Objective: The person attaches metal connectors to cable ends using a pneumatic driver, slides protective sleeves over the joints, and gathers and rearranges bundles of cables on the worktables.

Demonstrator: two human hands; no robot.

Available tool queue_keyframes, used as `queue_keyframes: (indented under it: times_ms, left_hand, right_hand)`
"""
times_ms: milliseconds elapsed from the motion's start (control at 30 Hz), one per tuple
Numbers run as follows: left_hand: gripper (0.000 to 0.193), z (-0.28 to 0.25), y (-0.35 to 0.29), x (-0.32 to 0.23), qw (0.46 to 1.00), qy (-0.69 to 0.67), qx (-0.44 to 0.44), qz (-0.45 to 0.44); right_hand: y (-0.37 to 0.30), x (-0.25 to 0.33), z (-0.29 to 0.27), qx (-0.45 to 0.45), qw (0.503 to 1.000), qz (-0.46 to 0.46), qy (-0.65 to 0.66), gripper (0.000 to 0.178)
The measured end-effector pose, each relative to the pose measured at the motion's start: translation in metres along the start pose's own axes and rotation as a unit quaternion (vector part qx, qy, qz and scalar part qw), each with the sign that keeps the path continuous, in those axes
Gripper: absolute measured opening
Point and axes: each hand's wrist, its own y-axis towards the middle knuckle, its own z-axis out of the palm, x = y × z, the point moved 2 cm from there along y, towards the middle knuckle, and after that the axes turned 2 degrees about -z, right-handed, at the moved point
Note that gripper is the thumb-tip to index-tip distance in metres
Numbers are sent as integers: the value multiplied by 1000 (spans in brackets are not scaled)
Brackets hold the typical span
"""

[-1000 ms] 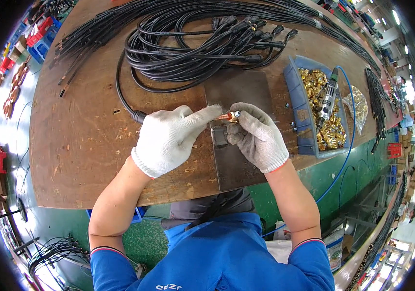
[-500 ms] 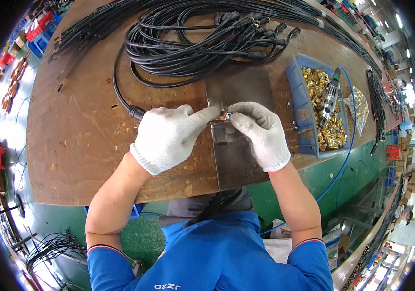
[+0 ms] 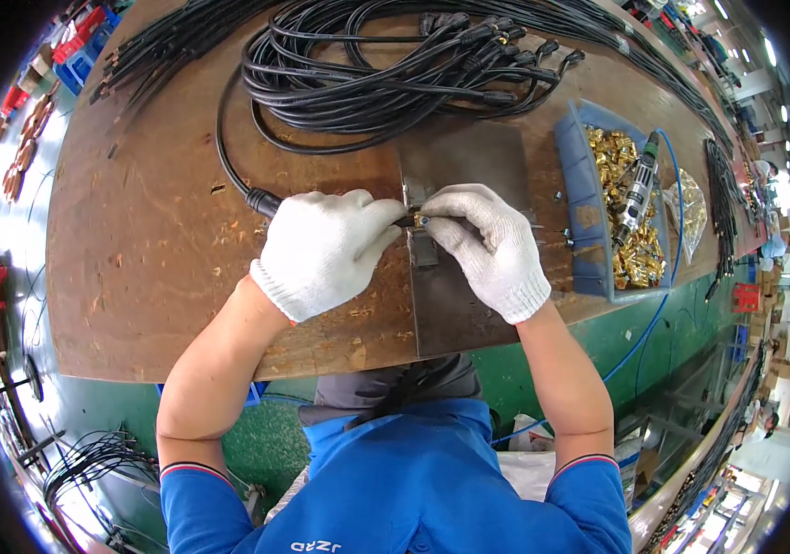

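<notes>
My left hand (image 3: 321,254), in a white knit glove, is closed around a black cable (image 3: 226,152). The cable's black sleeve (image 3: 263,200) sticks out behind that hand, and its tip (image 3: 404,222) shows beyond the thumb and forefinger. A small brass fitting (image 3: 421,222) sits at the tip, pinched by my gloved right hand (image 3: 490,249). How deep the cable goes into it is hidden by the fingers. Both hands are just over the edge of a dark metal plate (image 3: 469,309) on the brown table (image 3: 136,295).
A coil of black cables (image 3: 321,106) with plug ends lies beyond my hands. To the right stands a blue bin (image 3: 584,198) of brass fittings (image 3: 642,265), with a power screwdriver (image 3: 637,194) on top. A blue hose (image 3: 681,198) and a clear bag (image 3: 693,217) lie beside it.
Bare copper showed between my fingertips earlier, with the fitting in my right fingers. Now the black cable tip and the brass fitting meet there. The right fingers have shifted slightly left.
</notes>
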Motion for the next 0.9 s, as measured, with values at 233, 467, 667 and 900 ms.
queue_keyframes:
  times_ms: [233, 467, 667, 900]
  left_hand:
    - [15, 8, -1, 5, 999, 31, 15, -18]
    - [15, 22, -3, 12, 998, 55, 28, -22]
    - [17, 22, -2, 12, 998, 48, 34, -28]
    - [17, 23, 3, 6, 997, 55, 41, -21]
  right_hand:
    - [5, -6, 4, -1, 993, -37, -115, 15]
    - [12, -14, 4, 43, 995, 46, -70, 15]
    - [19, -17, 4, 54, 992, 112, 1, 17]
    - [18, -13, 3, 28, 993, 81, -77, 14]
